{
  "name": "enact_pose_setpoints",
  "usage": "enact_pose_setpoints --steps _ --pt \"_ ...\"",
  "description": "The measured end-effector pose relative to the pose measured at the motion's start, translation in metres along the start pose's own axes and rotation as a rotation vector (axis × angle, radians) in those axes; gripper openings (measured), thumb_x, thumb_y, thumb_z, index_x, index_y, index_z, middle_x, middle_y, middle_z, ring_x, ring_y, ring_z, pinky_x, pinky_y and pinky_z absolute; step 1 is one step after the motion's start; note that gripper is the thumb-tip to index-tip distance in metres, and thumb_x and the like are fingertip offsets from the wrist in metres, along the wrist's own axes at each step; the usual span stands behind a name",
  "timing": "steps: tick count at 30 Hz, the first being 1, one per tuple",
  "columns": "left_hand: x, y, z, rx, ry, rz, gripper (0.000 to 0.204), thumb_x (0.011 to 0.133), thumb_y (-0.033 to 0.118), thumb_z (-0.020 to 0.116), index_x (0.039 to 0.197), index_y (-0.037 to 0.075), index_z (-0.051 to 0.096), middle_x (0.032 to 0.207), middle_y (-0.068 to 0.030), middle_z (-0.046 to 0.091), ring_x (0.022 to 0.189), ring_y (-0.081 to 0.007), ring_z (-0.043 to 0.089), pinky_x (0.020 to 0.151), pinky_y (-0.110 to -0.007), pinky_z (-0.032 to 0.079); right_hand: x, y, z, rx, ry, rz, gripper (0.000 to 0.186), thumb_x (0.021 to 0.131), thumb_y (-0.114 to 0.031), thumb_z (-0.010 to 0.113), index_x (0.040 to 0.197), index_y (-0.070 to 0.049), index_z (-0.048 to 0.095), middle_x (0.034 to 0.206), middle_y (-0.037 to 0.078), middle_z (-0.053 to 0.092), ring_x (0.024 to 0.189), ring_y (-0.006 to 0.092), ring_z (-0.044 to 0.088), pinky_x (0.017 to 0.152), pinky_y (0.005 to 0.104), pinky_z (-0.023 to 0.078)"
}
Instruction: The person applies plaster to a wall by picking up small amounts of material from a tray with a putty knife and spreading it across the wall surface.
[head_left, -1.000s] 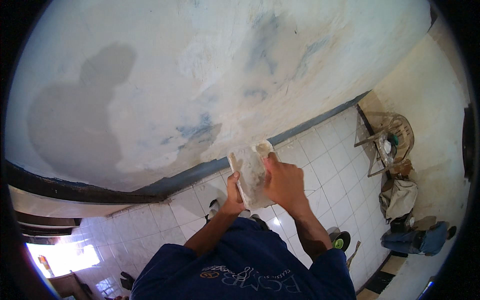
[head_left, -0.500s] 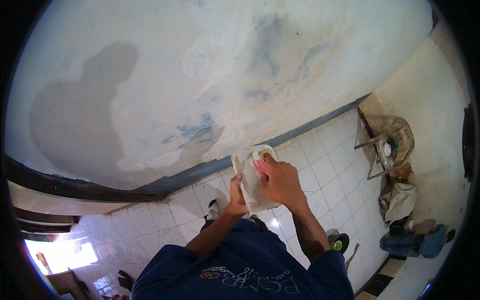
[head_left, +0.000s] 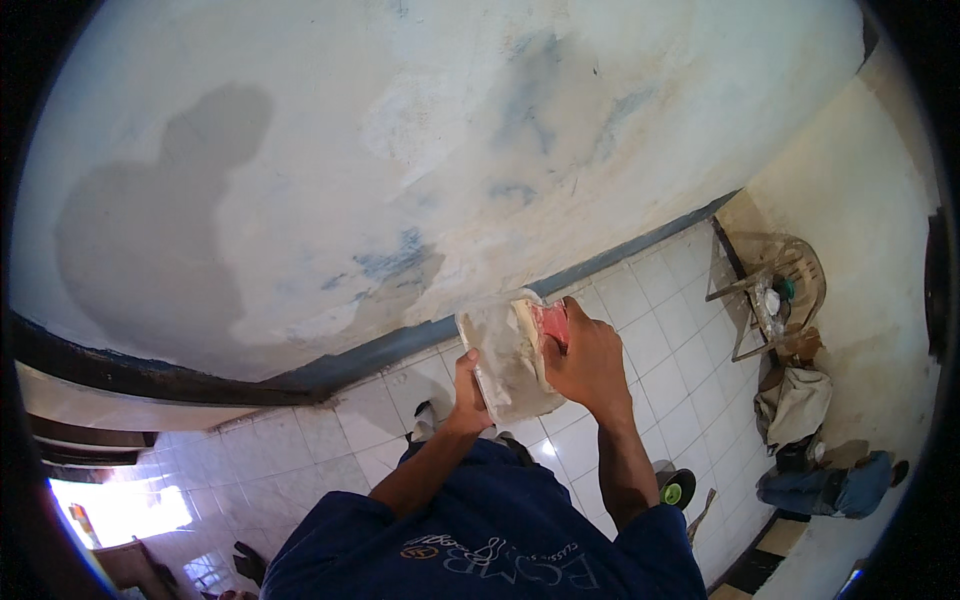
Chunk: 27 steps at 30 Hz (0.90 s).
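My left hand [head_left: 468, 398] grips the left side of a pale rectangular tray [head_left: 497, 375] smeared with whitish putty, its thumb over the rim. In my right hand [head_left: 592, 368] is a red putty spreader [head_left: 551, 324], pinched between thumb and fingers. The spreader's pale, putty-coated edge lies at the tray's right side. Both hands are in front of my body, close to the foot of a patchy white wall [head_left: 420, 150] with blue-grey stains.
A dark grey skirting strip [head_left: 600, 262] runs along the wall's foot above white floor tiles [head_left: 655, 340]. To the right stand a chair [head_left: 800, 270] with things on it and a pale sack [head_left: 800, 405]. A dark round container [head_left: 676, 487] with green inside is near my right elbow.
My right hand has moved the spreader rightward across the tray to its right side. The tray has turned slightly in my left hand, which keeps its grip.
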<state>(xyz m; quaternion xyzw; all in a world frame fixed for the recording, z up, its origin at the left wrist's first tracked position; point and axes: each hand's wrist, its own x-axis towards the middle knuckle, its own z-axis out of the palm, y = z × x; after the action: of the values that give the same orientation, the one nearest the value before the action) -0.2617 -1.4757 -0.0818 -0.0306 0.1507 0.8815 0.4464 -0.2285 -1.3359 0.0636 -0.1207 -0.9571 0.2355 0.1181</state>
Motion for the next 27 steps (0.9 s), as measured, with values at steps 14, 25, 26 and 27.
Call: enact_pose_setpoints --steps 14,25,26,27 --pt "0.006 -0.005 -0.007 0.007 0.023 -0.025 0.076 0.086 0.056 0.051 0.147 0.014 0.035 0.143 -0.0136 0.045 0.13 -0.0322 0.046 0.107 -0.051 0.037 -0.004 0.001 0.028 -0.001 -0.125 -0.115 0.032 0.076 -0.013 0.062 0.106 -0.002 0.058 0.071 0.02 0.064 0.067 0.0401 0.065 0.058 0.0476 0.05" --pt "0.004 0.001 0.012 0.066 -0.059 0.032 0.081 0.084 0.057 0.051 0.148 0.013 0.032 0.146 -0.0143 0.042 0.132 -0.0337 0.044 0.11 -0.052 0.035 0.005 0.02 0.026 0.173 -0.092 0.008 0.03 0.073 -0.014 0.062 0.098 0.003 0.057 0.074 0.026 0.063 0.073 0.0453 0.063 0.064 0.0499 0.05" --pt "0.004 0.001 0.01 0.068 -0.056 0.032 0.081 0.084 0.057 0.051 0.148 0.013 0.032 0.146 -0.0143 0.042 0.132 -0.0337 0.044 0.11 -0.052 0.035 0.008 0.022 0.025 0.148 -0.085 0.016 0.029 0.072 -0.012 0.063 0.095 0.003 0.057 0.074 0.025 0.064 0.071 0.0453 0.063 0.064 0.0473 0.05" --pt "0.003 0.001 0.008 0.057 -0.065 0.016 0.08 0.085 0.057 0.051 0.148 0.012 0.031 0.146 -0.0142 0.042 0.132 -0.0336 0.044 0.11 -0.052 0.034 0.008 0.023 0.024 0.151 -0.086 0.016 0.029 0.072 -0.012 0.063 0.095 0.003 0.057 0.074 0.025 0.064 0.071 0.0453 0.063 0.064 0.0473 0.05"
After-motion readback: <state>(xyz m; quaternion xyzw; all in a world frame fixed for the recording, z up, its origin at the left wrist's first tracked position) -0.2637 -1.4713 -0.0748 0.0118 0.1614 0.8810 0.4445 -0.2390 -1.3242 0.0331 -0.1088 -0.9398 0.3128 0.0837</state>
